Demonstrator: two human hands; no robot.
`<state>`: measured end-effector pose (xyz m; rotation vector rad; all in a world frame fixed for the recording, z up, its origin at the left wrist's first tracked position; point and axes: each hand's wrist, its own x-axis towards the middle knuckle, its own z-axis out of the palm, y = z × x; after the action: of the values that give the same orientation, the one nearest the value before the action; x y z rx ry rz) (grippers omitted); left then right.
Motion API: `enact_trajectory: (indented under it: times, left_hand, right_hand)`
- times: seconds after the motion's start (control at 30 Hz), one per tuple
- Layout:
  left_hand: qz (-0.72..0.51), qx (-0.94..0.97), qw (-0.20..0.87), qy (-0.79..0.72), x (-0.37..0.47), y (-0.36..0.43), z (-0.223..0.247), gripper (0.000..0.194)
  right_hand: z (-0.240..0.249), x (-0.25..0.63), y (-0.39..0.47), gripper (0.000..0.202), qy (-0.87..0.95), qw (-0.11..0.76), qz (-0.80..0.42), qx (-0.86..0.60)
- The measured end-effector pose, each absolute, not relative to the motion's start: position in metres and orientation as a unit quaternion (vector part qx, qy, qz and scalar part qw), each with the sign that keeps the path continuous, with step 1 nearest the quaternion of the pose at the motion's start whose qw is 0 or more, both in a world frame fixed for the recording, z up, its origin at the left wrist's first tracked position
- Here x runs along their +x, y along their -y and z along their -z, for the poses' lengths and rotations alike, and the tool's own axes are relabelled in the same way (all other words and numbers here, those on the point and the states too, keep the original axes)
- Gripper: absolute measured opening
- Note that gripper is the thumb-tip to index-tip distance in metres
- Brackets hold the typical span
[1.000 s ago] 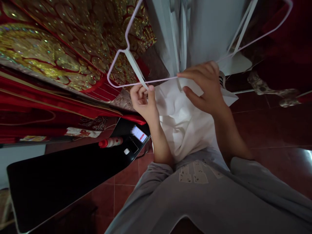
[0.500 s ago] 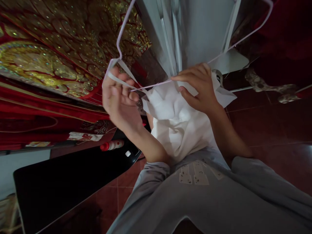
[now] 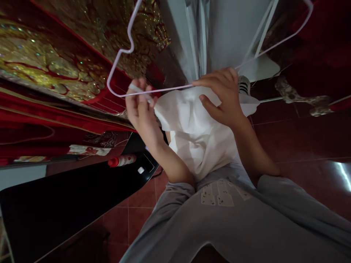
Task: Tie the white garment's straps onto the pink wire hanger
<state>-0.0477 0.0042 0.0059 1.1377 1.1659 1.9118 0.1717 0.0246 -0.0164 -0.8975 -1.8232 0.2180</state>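
Observation:
A thin lilac clothes hanger (image 3: 161,90) crosses in front of me, its notched left end bare. My right hand (image 3: 219,91) grips the hanger's long bar from above, the thumb held apart below it. My left hand (image 3: 142,107) is at the bar's left part, with a white strap (image 3: 134,87) pinched in its fingers. A white cloth garment (image 3: 192,113) hangs below the bar between both hands and spreads over my lap. Its upper right part is hidden behind my right hand.
Red clothes with gold sequins (image 3: 55,69) hang close on the left. Below them a black tabletop (image 3: 68,197) bears a red-capped bottle (image 3: 122,160) and a small white case (image 3: 140,170). Dark red garments (image 3: 323,69) hang at the right above red floor tiles (image 3: 296,142).
The white strap, looped over the hanger's left end before, is now off it in my left hand, which has moved right and a little down. My right hand stays on the bar.

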Motion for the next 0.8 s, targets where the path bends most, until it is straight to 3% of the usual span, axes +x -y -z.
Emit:
enact_trajectory:
  times: [0.13,0.27,0.47,0.57,0.67,0.8]
  left_hand:
    - [-0.735,0.422,0.378,-0.373,-0.022,-0.004,-0.012,0.009]
    - [-0.752,0.402,0.355,-0.383,-0.01,-0.006,-0.009,0.018]
    - [-0.761,0.406,0.374,-0.34,-0.002,-0.008,-0.008,0.018]
    - [-0.767,0.401,0.384,-0.324,0.001,-0.009,-0.009,0.013]
    - [-0.764,0.401,0.372,-0.342,0.001,-0.008,-0.008,0.013]
    - [-0.765,0.409,0.376,-0.327,-0.003,-0.01,-0.005,0.012]
  right_hand:
    - [0.012,0.17,-0.019,0.032,0.76,0.505,-0.103,-0.396]
    - [0.013,0.172,-0.015,0.03,0.751,0.514,-0.082,-0.407]
    - [0.041,0.198,-0.046,0.043,0.491,0.769,0.078,-0.402]
    - [0.051,0.216,-0.062,0.051,0.487,0.773,-0.014,-0.406]
    - [0.05,0.222,-0.065,0.046,0.524,0.734,-0.131,-0.411]
    - [0.035,0.21,-0.053,0.046,0.505,0.749,-0.135,-0.408]
